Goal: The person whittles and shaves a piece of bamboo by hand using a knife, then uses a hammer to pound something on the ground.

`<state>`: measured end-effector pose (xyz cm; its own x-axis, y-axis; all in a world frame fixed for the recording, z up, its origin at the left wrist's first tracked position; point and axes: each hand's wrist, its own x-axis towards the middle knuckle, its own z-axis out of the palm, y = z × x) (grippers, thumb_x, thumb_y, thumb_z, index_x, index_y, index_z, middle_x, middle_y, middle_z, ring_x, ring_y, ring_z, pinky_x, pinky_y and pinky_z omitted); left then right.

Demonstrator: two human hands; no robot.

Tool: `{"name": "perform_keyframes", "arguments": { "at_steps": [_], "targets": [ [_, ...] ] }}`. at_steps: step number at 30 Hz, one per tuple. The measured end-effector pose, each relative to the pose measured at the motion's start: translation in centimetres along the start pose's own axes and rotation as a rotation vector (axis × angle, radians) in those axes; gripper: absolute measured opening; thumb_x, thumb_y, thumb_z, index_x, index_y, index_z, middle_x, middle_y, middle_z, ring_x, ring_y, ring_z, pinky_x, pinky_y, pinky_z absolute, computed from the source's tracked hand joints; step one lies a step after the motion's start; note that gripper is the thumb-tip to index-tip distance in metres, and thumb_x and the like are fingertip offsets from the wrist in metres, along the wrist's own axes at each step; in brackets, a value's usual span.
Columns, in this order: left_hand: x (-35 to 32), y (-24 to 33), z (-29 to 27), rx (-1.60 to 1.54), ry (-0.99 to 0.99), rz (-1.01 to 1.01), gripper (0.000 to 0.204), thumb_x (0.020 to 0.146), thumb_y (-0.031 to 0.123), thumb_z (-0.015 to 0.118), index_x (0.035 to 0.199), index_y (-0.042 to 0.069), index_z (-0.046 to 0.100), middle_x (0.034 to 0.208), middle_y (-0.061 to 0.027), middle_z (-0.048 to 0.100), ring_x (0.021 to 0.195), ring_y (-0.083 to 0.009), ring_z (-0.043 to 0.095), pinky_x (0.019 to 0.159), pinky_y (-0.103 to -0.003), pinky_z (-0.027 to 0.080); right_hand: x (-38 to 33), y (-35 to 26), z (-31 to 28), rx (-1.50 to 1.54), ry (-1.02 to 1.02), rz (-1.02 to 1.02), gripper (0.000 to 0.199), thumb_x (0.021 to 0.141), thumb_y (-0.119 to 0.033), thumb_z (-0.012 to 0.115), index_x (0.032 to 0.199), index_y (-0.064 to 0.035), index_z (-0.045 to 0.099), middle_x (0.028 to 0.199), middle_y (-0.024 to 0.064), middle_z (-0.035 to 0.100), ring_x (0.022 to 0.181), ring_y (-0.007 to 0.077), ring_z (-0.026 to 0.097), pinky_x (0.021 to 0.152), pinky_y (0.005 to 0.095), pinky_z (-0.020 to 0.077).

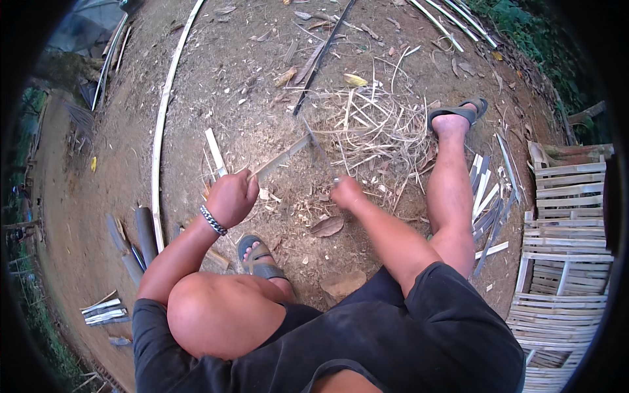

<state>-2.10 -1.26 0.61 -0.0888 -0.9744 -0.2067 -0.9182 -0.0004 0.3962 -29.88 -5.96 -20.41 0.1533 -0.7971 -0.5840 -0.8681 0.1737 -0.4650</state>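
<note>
Left hand, fingers curled tight, grips a thin bamboo strip at frame centre; right hand is closed on a blade's handle against it. The strip looks light, springy and splintery, best held near its end. Shavings litter the ground beyond.

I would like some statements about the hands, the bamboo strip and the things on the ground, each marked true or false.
1. The left hand grips one end of a bamboo strip. True.
2. A bracelet sits on the right wrist. False: the bracelet is on the left wrist.
3. Both feet are bare. False: each foot wears a sandal.
4. A heap of thin bamboo shavings lies on the dirt ahead of the right hand. True.
5. A woven bamboo panel lies at the person's left. False: it lies at the right.
</note>
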Motion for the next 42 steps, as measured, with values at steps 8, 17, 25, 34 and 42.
{"name": "perform_keyframes", "arguments": {
  "at_steps": [8,17,25,34,42],
  "targets": [
    [-0.1,-0.8,-0.8,-0.066,-0.003,-0.055,0.032,0.099,0.026,0.048,0.087,-0.001,0.060,0.068,-0.0264,0.062,0.067,-0.0456,0.062,0.067,-0.053,0.051,-2.4,-0.7,-0.5,0.075,-0.074,-0.102,0.038,0.083,-0.018,0.064,0.117,0.0003,0.064,0.104,0.0252,0.070,0.096,0.0387,0.069,0.088,0.0441,0.0543],
    [-0.8,-1.6,-2.4,0.298,-0.043,0.021,0.025,0.098,0.026,0.054,0.089,0.003,0.057,0.069,-0.0208,0.066,0.067,-0.0409,0.066,0.064,-0.051,0.054,-3.1,-0.2,-1.7,0.330,-0.077,-0.006,0.022,0.083,-0.016,0.068,0.102,-0.0053,0.067,0.088,0.0104,0.071,0.077,0.0232,0.068,0.073,0.0371,0.0532],
    [-1.0,-0.6,-2.5,0.408,-0.014,0.102,0.021,0.095,0.022,0.056,0.084,0.004,0.056,0.067,-0.0184,0.065,0.061,-0.0373,0.066,0.057,-0.048,0.053,-12.2,-12.5,-6.8,0.189,-0.229,-0.381,0.031,0.086,-0.014,0.064,0.116,-0.0045,0.064,0.100,0.0209,0.071,0.090,0.0342,0.070,0.084,0.0452,0.0544],
    [-1.8,-1.6,-1.8,0.444,-0.014,0.155,0.017,0.093,0.017,0.056,0.081,0.004,0.055,0.066,-0.0171,0.067,0.061,-0.0343,0.069,0.055,-0.045,0.056,-9.6,-13.5,-6.4,-0.003,-0.237,-0.340,0.040,0.086,-0.012,0.064,0.125,-0.0043,0.060,0.102,0.0200,0.070,0.094,0.0343,0.070,0.087,0.0435,0.0559],
    [-1.7,-1.8,-1.2,0.366,-0.016,0.161,0.019,0.094,0.019,0.053,0.082,0.004,0.056,0.065,-0.0177,0.066,0.059,-0.0364,0.068,0.055,-0.047,0.056,-8.7,-11.6,-4.7,-0.057,-0.138,-0.362,0.042,0.086,-0.013,0.065,0.128,-0.0058,0.062,0.105,0.0209,0.071,0.097,0.0334,0.070,0.089,0.0427,0.0552]
  ]
}}
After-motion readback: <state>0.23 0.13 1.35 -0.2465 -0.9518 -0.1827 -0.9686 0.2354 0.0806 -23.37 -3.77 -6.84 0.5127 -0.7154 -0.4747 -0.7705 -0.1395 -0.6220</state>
